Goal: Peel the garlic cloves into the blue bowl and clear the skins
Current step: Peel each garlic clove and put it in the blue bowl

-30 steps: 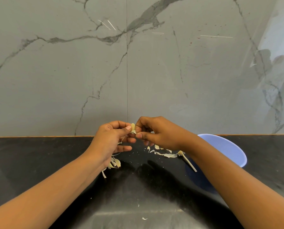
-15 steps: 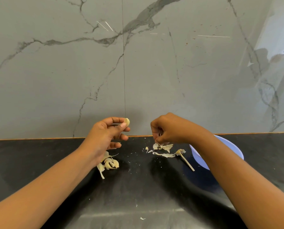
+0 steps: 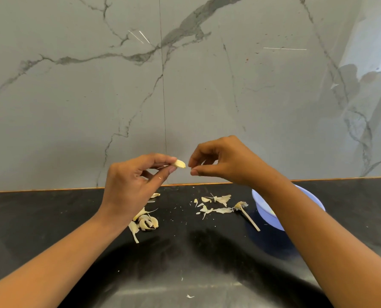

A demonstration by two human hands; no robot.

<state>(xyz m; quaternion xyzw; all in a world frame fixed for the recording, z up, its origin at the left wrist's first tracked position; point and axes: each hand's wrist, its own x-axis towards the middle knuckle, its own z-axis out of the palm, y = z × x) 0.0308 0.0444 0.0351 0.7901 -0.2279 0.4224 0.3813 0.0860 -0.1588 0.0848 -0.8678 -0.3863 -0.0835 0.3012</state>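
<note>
Over scattered skins [image 3: 223, 198], left hand [image 3: 129, 185] pinching clove [image 3: 180, 163], right hand [image 3: 225, 161] curled, grip unclear, forearm [image 3: 318, 230] across blue bowl [image 3: 262, 205].

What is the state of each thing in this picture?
Pale garlic clove: pinched by left hand, raised.
Right hand: fingers curled, beside clove; contents unclear.
Round blue plastic bowl: upright on black stone counter.
Papery garlic skins: scattered on counter.
Dry garlic stem: lying beside bowl.

A glossy black bench [image 3: 51, 218] spans the full width and meets, at its back edge, a thin orange strip [image 3: 40, 190] under a grey marble wall [image 3: 74, 107] with dark veins, a vertical seam [image 3: 162, 96] near its middle, and pale glare at the right.
</note>
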